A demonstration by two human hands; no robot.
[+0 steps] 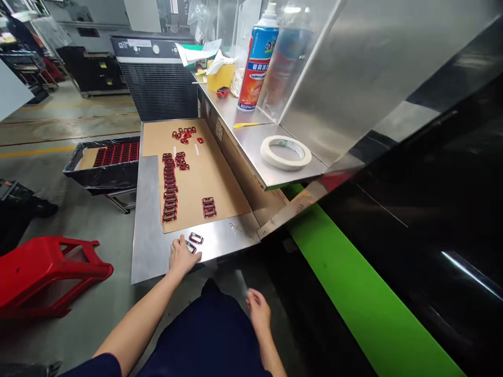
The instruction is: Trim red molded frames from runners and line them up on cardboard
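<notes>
My left hand point(183, 256) is at the front edge of the metal table, its thumb and fingers closed around a small dark rectangular frame point(191, 246) lying on the surface. Just beyond it rests a second such frame point(196, 238), partly touching or very close to the first. Lower down and to the right, over my lap, my right hand point(259, 312) pinches a thin greyish strip point(241, 283), too smeared by motion to name. Neat rows of red-and-black frames point(170, 191) cover the cardboard sheet point(192, 183), with a short stack point(209, 207) at its right.
A metal shelf point(257, 157) on the right carries a tape roll point(286, 152), a spray can point(258, 60) and a yellow box point(220, 77). Left of the table stand a black-lined bin point(100, 178) holding red parts and a red stool point(47, 267).
</notes>
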